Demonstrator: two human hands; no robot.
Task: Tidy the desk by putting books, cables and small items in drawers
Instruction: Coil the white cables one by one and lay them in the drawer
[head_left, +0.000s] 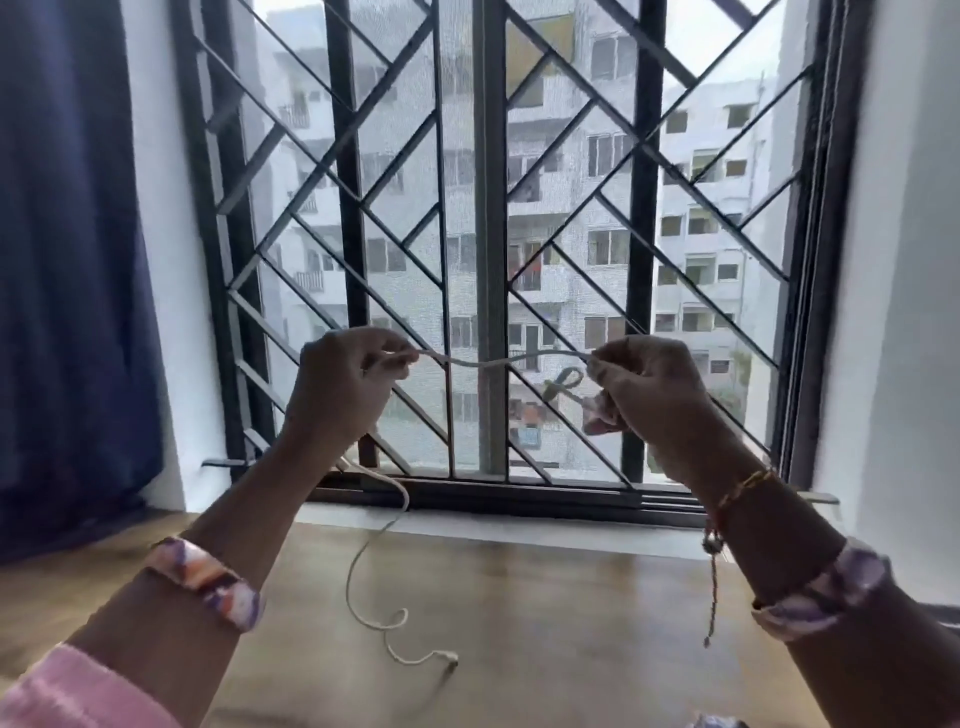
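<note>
A thin white cable is stretched between my two raised hands in front of the window. My left hand pinches one part of it. My right hand pinches another part, and a small loop of cable with a plug end hangs just left of it. The rest of the cable drops below my left hand and trails in curls on the wooden desk, ending in a small connector. No drawer is in view.
A barred window with a mesh screen fills the view ahead. A dark blue curtain hangs at the left and a white wall stands at the right. A thread bracelet dangles from my right wrist.
</note>
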